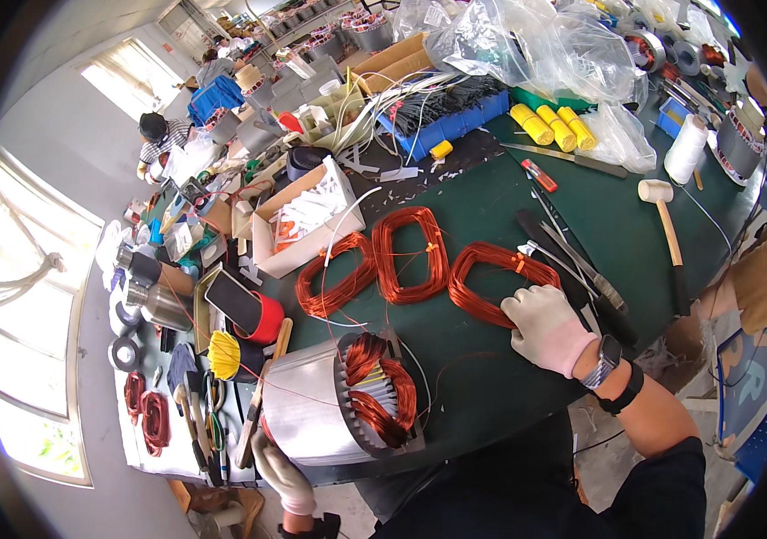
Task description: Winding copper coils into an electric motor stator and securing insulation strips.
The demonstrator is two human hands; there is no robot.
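Note:
A silvery motor stator (pixel 304 404) lies on its side at the table's front edge, copper windings (pixel 404 395) showing in its open end. My left hand (pixel 286 481), in a white glove, is beside the stator's lower left, fingers stretched up along the housing. Farther right, my gloved right hand (pixel 547 325) has its fingers closed on the near edge of a copper wire coil (pixel 462 283). Two more coils, a middle one (pixel 387 256) and a left one (pixel 316 296), lie in a row with it. Orange ties show on the coils.
A white box of paper-like strips (pixel 311 211) stands behind the coils. Beside the stator are a wooden stick (pixel 262 395), a red container (pixel 266 319) and several hand tools. Metal blades (pixel 581 269) and a mallet (pixel 657 193) lie right. Yellow rolls (pixel 545 126) are farther back.

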